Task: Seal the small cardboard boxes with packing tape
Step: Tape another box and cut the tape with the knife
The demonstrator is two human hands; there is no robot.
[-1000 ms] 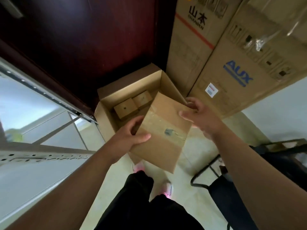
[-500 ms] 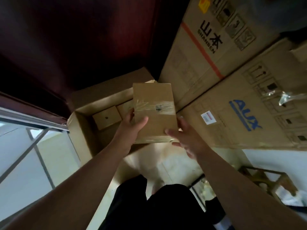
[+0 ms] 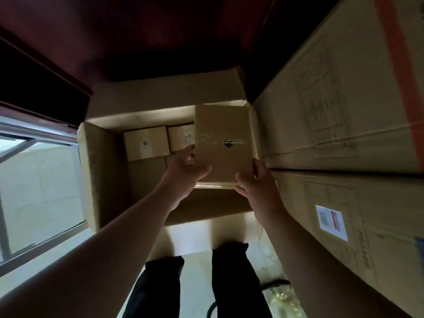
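small cardboard box (image 3: 223,143): held over the right side of the large open carton (image 3: 103,171), close to that carton's right wall. cannot tell if it touches the wall or rests on anything below. broad face turned up toward the camera. long axis runs away from the person, near edge low in frame, far edge by the carton's back right corner. clear tape strip (image 3: 206,137) crosses the face the short way, left to right, with a small dark mark at mid-strip.

left hand (image 3: 185,173): grips the box's near left corner, thumb lying on the top face, fingers curled round the left edge.

right hand (image 3: 257,187): grips the near right corner, thumb on the top face, fingers wrapped round the right edge.

inside the carton, at the far wall: two more small boxes (image 3: 146,143) (image 3: 182,137), side by side, the right one partly hidden behind the held box.

right of frame: stacked big cartons (image 3: 344,88), lower one bearing a white label (image 3: 330,222).
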